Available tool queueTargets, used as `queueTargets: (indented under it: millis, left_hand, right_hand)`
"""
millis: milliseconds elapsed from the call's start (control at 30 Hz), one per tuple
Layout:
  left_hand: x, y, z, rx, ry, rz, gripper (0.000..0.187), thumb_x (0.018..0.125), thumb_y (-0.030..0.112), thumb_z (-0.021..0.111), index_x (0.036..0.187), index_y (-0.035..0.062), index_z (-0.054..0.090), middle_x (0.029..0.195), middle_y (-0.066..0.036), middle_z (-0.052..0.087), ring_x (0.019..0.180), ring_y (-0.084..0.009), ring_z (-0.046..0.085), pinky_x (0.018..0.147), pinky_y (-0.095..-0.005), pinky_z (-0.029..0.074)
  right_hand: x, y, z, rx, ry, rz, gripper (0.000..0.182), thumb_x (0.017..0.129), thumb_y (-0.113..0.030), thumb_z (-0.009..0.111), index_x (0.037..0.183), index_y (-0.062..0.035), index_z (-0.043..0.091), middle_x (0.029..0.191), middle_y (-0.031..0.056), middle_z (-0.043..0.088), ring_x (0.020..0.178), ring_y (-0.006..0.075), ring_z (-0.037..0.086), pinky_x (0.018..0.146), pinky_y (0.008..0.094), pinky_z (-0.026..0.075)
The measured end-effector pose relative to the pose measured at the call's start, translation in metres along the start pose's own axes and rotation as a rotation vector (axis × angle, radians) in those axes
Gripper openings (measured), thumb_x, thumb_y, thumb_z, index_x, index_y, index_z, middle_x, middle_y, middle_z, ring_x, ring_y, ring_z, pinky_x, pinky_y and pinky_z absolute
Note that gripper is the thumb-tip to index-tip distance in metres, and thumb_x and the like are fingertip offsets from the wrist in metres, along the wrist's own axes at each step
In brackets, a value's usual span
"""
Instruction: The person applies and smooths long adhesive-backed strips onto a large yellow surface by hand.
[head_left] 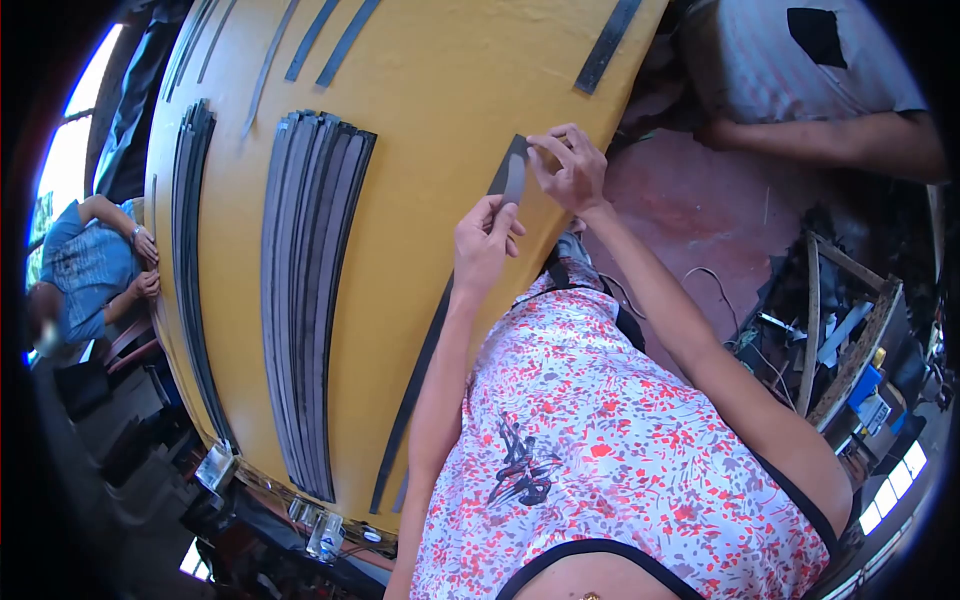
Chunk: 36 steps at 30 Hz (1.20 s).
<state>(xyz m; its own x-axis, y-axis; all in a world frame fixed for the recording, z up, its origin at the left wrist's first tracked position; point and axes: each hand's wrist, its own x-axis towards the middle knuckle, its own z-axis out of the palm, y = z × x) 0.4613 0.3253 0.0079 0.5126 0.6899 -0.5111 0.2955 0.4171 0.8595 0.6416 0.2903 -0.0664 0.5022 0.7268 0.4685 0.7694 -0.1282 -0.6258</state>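
A long dark strip (pixel 410 420), which looks like leather or a similar sheet material, runs along the near edge of the yellow table. My left hand (pixel 482 245) is closed around it near its far end, where a lighter grey face (pixel 515 178) curls up above the thumb. At the tip of that end, the thumb and forefinger of my right hand (pixel 572 168) come together in a pinch at the corner. To the left of my hands lies a thick bundle of dark grey strips (pixel 312 290), their ends lined up unevenly.
On the yellow table (pixel 420 130) lie a narrower strip bundle (pixel 190 260) and several single strips (pixel 345 42). A person in blue (pixel 95 260) has hands at the far edge. Another person (pixel 820 90) sits at upper right. A wooden frame (pixel 850 350) stands at right.
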Motion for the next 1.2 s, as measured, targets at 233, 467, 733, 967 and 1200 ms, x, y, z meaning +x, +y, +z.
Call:
queueTargets:
  millis: [233, 467, 733, 967, 1200]
  left_hand:
    - [0.024, -0.01, -0.006, -0.02, -0.025, -0.071, 0.023, 0.102, 0.022, 0.059, 0.11, 0.0012, 0.064, 0.076, -0.004, 0.066, 0.049, -0.0067, 0.054, 0.047, -0.0204, 0.043]
    - [0.03, -0.012, -0.011, -0.037, -0.022, -0.083, 0.023, 0.102, 0.021, 0.06, 0.105, -0.0007, 0.065, 0.072, -0.005, 0.066, 0.045, -0.0065, 0.05, 0.042, -0.0206, 0.04]
    - [0.03, -0.004, -0.012, 0.015, 0.052, -0.153, 0.022, 0.099, 0.022, 0.064, 0.106, 0.0007, 0.062, 0.071, -0.006, 0.066, 0.045, -0.0072, 0.051, 0.043, -0.0204, 0.039]
    - [0.028, -0.004, -0.011, 0.023, 0.082, -0.13, 0.024, 0.098, 0.022, 0.065, 0.107, 0.0003, 0.06, 0.073, -0.007, 0.069, 0.044, -0.008, 0.053, 0.042, -0.0203, 0.039]
    - [0.031, -0.009, -0.008, 0.027, 0.12, -0.134, 0.024, 0.099, 0.023, 0.065, 0.105, 0.0007, 0.06, 0.074, -0.008, 0.069, 0.044, -0.0083, 0.054, 0.042, -0.0199, 0.039]
  right_hand:
    - [0.003, 0.001, -0.001, 0.006, 0.034, -0.042, 0.016, 0.076, -0.014, 0.078, 0.091, -0.0174, 0.074, 0.087, 0.0011, 0.062, 0.073, 0.0185, 0.063, 0.063, 0.032, 0.053]
    - [0.001, -0.005, -0.001, 0.018, 0.03, -0.021, 0.014, 0.076, -0.014, 0.079, 0.089, -0.0166, 0.075, 0.086, 0.0012, 0.063, 0.072, 0.0189, 0.063, 0.062, 0.0317, 0.052]
    - [0.001, -0.004, 0.0, 0.002, 0.044, -0.041, 0.014, 0.076, -0.013, 0.078, 0.089, -0.0169, 0.075, 0.086, 0.0011, 0.062, 0.07, 0.0187, 0.062, 0.061, 0.0314, 0.051]
    - [0.0, -0.002, 0.002, -0.002, 0.043, -0.038, 0.014, 0.076, -0.013, 0.078, 0.089, -0.0177, 0.075, 0.086, 0.0004, 0.062, 0.069, 0.0177, 0.062, 0.059, 0.0313, 0.051]
    - [-0.001, -0.002, 0.003, 0.002, 0.049, -0.042, 0.015, 0.075, -0.014, 0.079, 0.089, -0.0177, 0.075, 0.087, 0.0001, 0.062, 0.07, 0.0176, 0.062, 0.06, 0.0317, 0.051]
